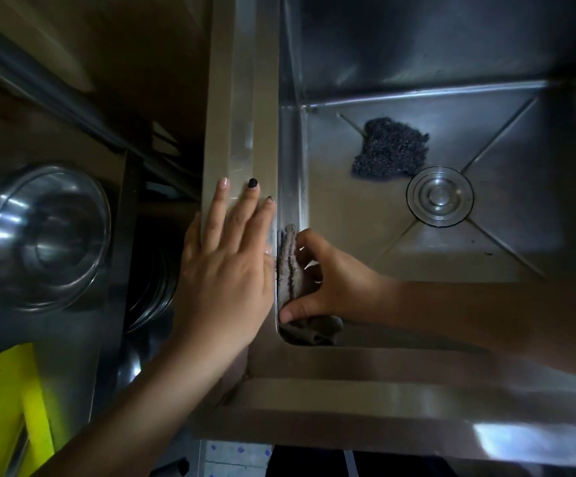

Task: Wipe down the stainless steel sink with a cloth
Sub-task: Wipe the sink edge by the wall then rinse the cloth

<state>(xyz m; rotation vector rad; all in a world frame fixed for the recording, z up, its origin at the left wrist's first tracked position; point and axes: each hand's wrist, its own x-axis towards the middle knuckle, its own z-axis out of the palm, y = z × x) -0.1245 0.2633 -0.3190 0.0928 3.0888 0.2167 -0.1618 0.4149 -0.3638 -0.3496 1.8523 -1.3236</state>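
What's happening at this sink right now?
A person is wiping the stainless steel sink. The right hand presses a grey cloth against the basin's left inner wall, near the front corner. The left hand lies flat on the rim. A dark scouring pad sits on the basin floor beside the drain.

Both forearms were bare, with no sleeves, watch or rings in view. On the left hand, the fingers carried mismatched nails: one pale and glossy, two with chipped black polish. The right hand showed short, unpainted nails.
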